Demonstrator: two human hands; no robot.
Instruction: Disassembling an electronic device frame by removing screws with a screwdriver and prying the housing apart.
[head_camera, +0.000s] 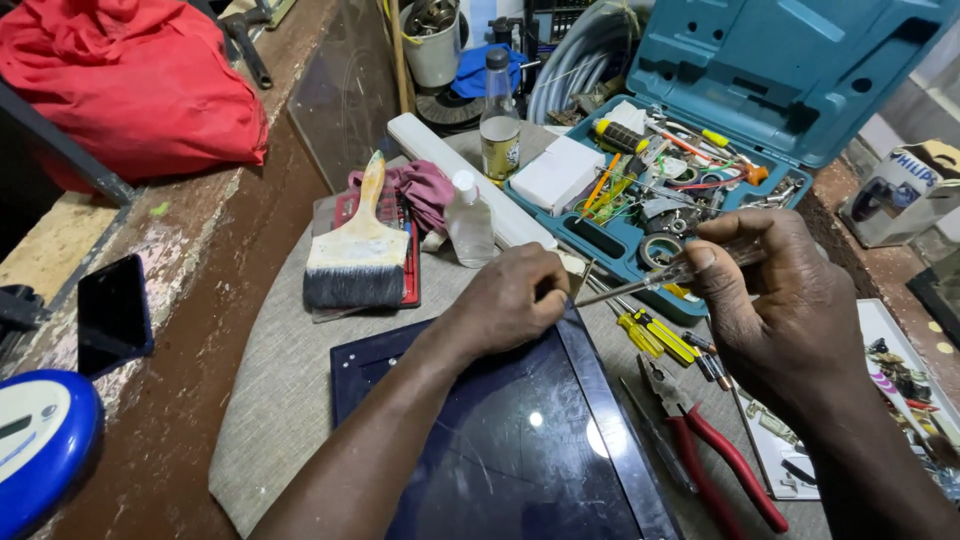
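My left hand (510, 300) presses the tablet (520, 440) corner; right hand (770, 310) fingers pinch tweezers (640, 283), long axis pointing left toward it.

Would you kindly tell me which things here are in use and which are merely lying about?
In use:
left hand
right hand
thin metal tool
dark flat glass-fronted panel

Lying about:
wide wooden-handled paintbrush
red-handled pliers
clear plastic bottle
open teal plastic toolbox
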